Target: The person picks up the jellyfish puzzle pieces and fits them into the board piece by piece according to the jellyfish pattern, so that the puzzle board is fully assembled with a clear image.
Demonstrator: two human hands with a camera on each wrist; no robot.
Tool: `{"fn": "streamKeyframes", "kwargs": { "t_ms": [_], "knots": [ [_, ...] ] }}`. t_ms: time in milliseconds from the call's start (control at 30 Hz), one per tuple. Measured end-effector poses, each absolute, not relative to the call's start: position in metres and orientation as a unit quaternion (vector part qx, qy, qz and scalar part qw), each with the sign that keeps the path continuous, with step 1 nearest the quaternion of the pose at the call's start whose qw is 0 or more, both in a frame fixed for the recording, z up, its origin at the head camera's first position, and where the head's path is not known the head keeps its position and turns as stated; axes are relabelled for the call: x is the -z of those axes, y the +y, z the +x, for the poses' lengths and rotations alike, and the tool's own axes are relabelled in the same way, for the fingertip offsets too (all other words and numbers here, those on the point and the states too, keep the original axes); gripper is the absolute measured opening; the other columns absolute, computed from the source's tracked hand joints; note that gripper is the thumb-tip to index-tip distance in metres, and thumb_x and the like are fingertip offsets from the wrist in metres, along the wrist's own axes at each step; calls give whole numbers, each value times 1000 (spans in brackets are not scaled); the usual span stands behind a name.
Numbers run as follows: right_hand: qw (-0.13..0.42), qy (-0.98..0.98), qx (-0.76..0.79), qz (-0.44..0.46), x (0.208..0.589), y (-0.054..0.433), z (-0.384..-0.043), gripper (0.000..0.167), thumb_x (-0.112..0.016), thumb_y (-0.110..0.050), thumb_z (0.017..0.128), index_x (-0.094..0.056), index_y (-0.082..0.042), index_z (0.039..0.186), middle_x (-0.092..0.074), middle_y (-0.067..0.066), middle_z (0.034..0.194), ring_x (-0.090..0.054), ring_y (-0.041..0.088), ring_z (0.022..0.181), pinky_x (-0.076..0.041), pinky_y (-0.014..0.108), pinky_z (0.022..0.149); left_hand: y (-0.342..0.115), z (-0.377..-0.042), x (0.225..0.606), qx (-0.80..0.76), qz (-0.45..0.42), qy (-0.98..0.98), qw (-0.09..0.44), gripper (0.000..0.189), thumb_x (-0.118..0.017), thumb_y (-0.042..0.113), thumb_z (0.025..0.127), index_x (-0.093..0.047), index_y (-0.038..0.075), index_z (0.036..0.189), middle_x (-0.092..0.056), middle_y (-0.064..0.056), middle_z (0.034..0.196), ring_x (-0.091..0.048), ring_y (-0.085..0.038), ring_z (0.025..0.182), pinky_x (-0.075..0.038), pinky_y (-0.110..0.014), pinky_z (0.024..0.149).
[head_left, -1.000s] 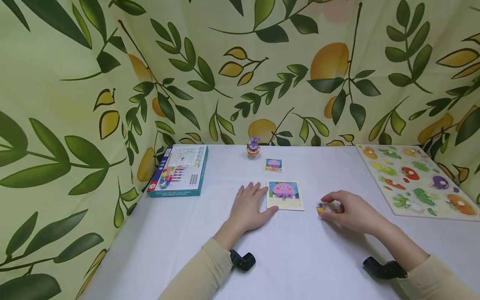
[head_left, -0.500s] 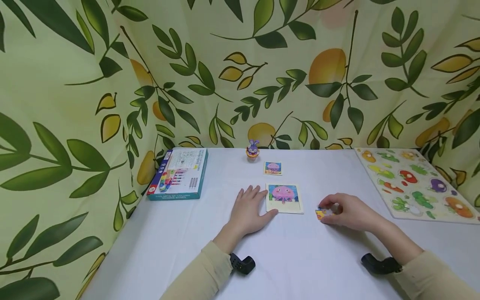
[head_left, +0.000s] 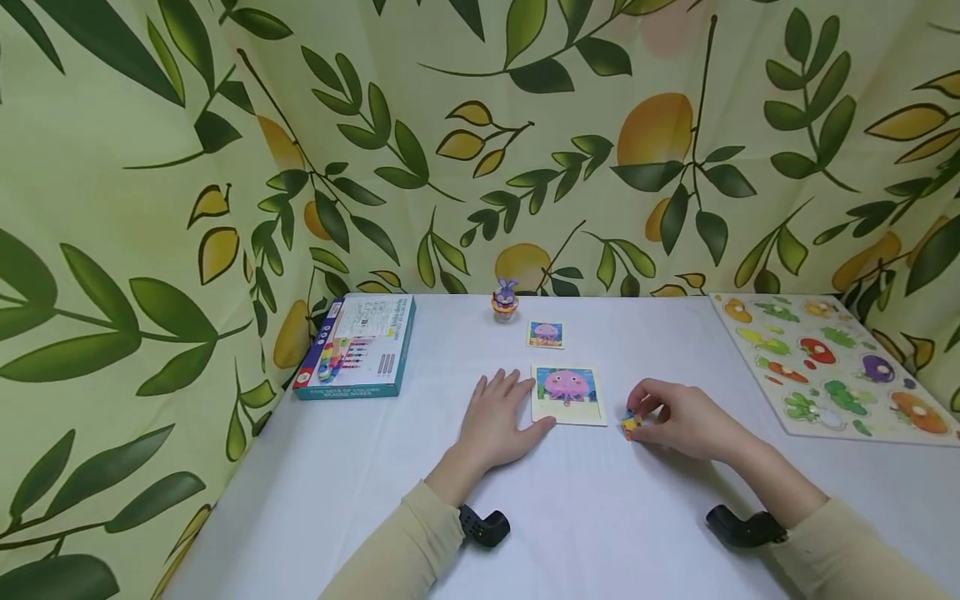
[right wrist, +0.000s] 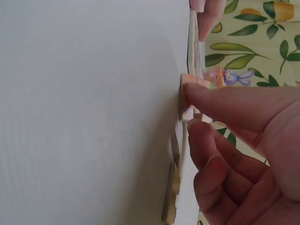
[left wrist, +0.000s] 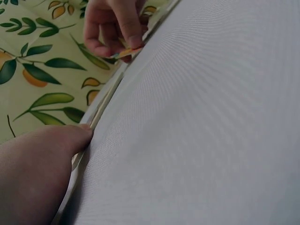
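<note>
White cloth (head_left: 600, 533) covers the desk (head_left: 360, 483); mid-desk, the left hand (head_left: 491, 421) lies spread, steadying the jellyfish board (head_left: 567, 392) without gripping; rightward, the right hand (head_left: 678, 419) pinches a bright piece (head_left: 632, 423); a shallow pinch could let it twist; a light thumb, the board skid; towards the far edge, the small card (head_left: 545, 334) looks safe from knocks.

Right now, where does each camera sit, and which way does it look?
Head: on the head, looking forward and down at the table; left grip, right grip and both sleeves show.
Left wrist: worn there, looking low across the table toward the curtain; left grip near, right grip beyond.
Right wrist: worn there, looking at the piece, with the toy behind; right grip near, part of left grip beyond.
Shared: both wrist views show the piece and both grips.
</note>
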State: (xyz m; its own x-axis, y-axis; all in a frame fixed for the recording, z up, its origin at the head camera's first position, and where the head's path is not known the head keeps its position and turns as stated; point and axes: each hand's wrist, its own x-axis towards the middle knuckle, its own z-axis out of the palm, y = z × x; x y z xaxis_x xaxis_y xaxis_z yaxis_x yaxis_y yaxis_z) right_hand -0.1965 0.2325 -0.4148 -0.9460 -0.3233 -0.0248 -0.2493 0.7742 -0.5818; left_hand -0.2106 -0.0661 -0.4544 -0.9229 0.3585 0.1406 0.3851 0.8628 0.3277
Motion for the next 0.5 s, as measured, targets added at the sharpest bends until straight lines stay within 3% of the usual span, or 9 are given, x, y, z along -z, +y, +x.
{"fn": "streamKeyframes", "kwargs": {
  "t_ms": [233, 500],
  "knots": [
    [61, 936, 322, -129, 415, 224, -196, 31, -88, -22, 82, -68, -18, 105, -67, -3, 86, -57, 19, 72, -49, 30, 58, -67, -211, 453, 174, -188, -966, 35, 74, -54, 67, 95, -52, 18, 152, -42, -8, 160, -28, -30, 152, -11, -50, 125],
    [50, 938, 322, -123, 416, 221, -192, 10, -80, -19, 90, -75, -19, 98, -64, -3, 83, -56, 16, 63, -46, 27, 51, -65, -211, 453, 175, -187, -966, 33, 75, -55, 67, 95, -52, 18, 152, -41, -8, 160, -28, -29, 152, -11, -50, 125]
  ]
}}
